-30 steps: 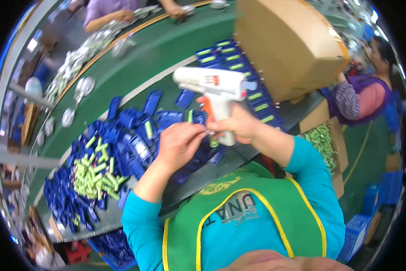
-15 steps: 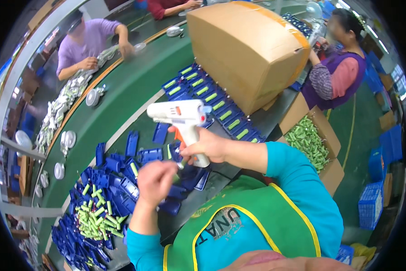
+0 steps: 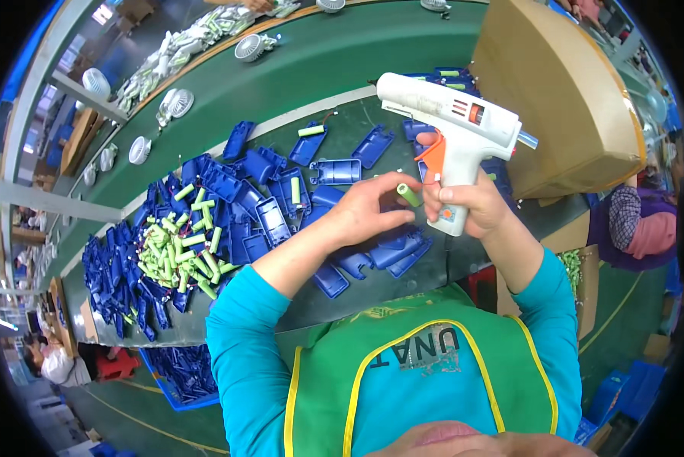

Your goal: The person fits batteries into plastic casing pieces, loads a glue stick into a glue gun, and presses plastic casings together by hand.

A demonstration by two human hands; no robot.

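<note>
My right hand (image 3: pixel 470 199) is closed round the handle of a white glue gun (image 3: pixel 456 122) with an orange trigger; its metal nozzle points right. My left hand (image 3: pixel 365 209) is open in a C shape, thumb and index finger apart. Between it and the gun handle hangs a green battery cell (image 3: pixel 409 195) close to my right fingertips. What supports the cell is hard to make out; a small white connector shows beside the right fingers. Below the hands lie blue plastic casings (image 3: pixel 395 251). Farther left, loose green cells (image 3: pixel 178 251) are heaped on more casings.
A large cardboard box (image 3: pixel 563 91) stands at the right, partly over rows of casings. Beyond the worktable (image 3: pixel 296 305) curves a green conveyor (image 3: pixel 212 114) with white fans (image 3: pixel 176 104). A blue crate (image 3: pixel 178 381) sits below at left; a co-worker (image 3: pixel 643 228) is at right.
The view has shifted. The glue gun and both hands now appear farther right. My left hand has gone from blurred and bunched to spread, with the cell still between the hands.
</note>
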